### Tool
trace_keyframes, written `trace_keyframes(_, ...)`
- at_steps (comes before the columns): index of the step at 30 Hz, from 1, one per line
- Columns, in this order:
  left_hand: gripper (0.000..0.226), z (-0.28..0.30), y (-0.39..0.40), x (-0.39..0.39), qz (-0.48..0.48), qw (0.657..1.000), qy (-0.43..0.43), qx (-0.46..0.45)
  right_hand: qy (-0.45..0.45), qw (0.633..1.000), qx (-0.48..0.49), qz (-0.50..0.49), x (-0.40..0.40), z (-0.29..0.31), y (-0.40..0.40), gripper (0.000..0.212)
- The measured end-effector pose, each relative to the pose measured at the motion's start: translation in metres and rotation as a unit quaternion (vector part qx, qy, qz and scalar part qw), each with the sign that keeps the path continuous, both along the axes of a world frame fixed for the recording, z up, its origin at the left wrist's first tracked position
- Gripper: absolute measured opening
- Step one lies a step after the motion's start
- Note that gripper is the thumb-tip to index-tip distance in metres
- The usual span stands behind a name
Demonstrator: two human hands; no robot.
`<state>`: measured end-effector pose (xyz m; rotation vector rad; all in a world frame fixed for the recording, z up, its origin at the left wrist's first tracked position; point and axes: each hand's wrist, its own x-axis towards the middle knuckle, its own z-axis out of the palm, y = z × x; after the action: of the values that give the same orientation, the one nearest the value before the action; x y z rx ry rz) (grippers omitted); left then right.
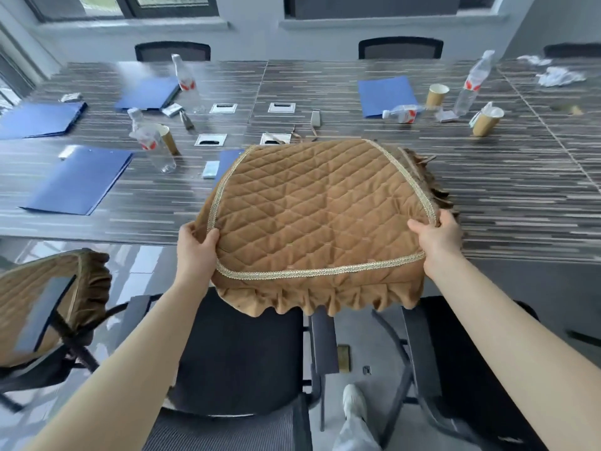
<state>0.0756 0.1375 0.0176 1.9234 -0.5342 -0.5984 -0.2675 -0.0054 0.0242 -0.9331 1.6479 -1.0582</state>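
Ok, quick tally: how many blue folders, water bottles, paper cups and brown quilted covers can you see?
Blue folders: 5, one partly under the held cover
Water bottles: 4, one lying down
Paper cups: 3
Brown quilted covers: 2
Total: 14

A meeting room: long table [487, 203] with blue folders [78, 180], water bottles [471, 83], chairs [400, 48].

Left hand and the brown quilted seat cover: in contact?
Touching. The head view shows the left hand gripping the brown quilted seat cover at its near left corner, thumb on top.
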Motion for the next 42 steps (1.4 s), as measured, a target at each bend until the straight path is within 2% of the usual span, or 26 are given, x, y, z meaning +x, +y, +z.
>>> trace_keyframes(5,0.05,-0.003,0.078,0.038,0.0,0.999,-0.036,0.012,0.024,0.999,-0.023,0.007,0.041,0.013,0.086,0.061)
trace_keyframes(10,0.053,-0.004,0.159,0.077,-0.013,0.997,-0.032,0.063,0.025,0.996,-0.077,0.031,0.082,0.035,0.162,0.05)
trace_keyframes(13,0.061,-0.015,0.194,0.083,-0.054,0.992,-0.044,0.101,0.024,0.99,-0.114,0.075,0.096,0.058,0.181,0.054)
trace_keyframes(16,0.064,-0.024,0.216,0.08,-0.087,0.984,-0.052,0.148,-0.01,0.978,-0.159,0.137,0.107,0.087,0.19,0.034)
trace_keyframes(19,0.069,-0.032,0.231,0.073,-0.135,0.97,-0.079,0.188,-0.018,0.956,-0.211,0.202,0.12,0.115,0.197,0.033)
trace_keyframes(22,0.065,-0.023,0.231,0.065,-0.176,0.959,-0.147,0.168,0.047,0.918,-0.272,0.286,0.13,0.133,0.205,0.037)
trace_keyframes(24,0.066,-0.002,0.221,0.057,-0.181,0.957,-0.207,0.097,0.114,0.878,-0.308,0.349,0.138,0.14,0.215,0.041)
trace_keyframes(26,0.071,0.029,0.209,0.048,-0.172,0.942,-0.286,-0.014,0.186,0.832,-0.341,0.395,0.146,0.14,0.225,0.041)
trace_keyframes(29,0.075,0.073,0.194,0.04,-0.185,0.876,-0.422,-0.142,0.326,0.757,-0.401,0.399,0.154,0.137,0.235,0.034)
trace_keyframes(31,0.071,0.094,0.188,0.037,-0.214,0.833,-0.482,-0.168,0.384,0.71,-0.452,0.38,0.156,0.142,0.242,0.032)
trace_keyframes(33,0.066,0.108,0.187,0.035,-0.243,0.805,-0.52,-0.15,0.407,0.665,-0.506,0.369,0.159,0.149,0.247,0.031)
trace_keyframes(36,0.052,0.116,0.193,0.032,-0.243,0.816,-0.519,-0.076,0.427,0.629,-0.553,0.342,0.158,0.153,0.244,0.03)
trace_keyframes(38,0.043,0.114,0.197,0.028,-0.233,0.839,-0.491,-0.033,0.424,0.623,-0.56,0.344,0.157,0.154,0.239,0.034)
trace_keyframes(42,0.022,0.105,0.202,0.018,-0.203,0.896,-0.395,-0.03,0.41,0.626,-0.555,0.364,0.156,0.153,0.24,0.046)
